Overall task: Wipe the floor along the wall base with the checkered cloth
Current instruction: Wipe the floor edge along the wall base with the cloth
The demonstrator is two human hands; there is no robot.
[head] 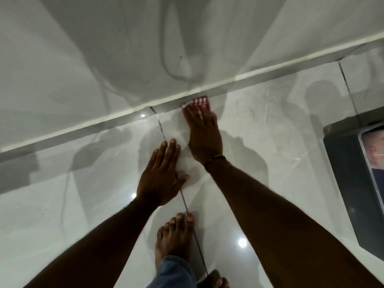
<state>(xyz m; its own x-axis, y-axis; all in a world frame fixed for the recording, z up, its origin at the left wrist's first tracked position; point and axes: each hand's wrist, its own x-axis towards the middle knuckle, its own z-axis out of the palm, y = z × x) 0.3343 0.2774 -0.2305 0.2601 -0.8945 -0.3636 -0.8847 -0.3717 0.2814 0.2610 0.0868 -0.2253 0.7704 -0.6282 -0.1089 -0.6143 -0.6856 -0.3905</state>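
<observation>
A red and white checkered cloth [198, 102] lies bunched on the glossy white floor, pressed right against the grey wall base [270, 76]. My right hand [202, 134] lies flat on top of the cloth, fingers stretched toward the wall, so most of the cloth is hidden under them. A thin band circles that wrist. My left hand [161, 173] rests flat on the floor tile, fingers apart, a little nearer to me and left of the right hand, holding nothing.
The wall base runs diagonally from lower left to upper right. A dark box with a picture on top [359, 179] stands on the floor at the right. A bare foot [174, 235] and a blue trouser cuff [172, 273] are below my hands.
</observation>
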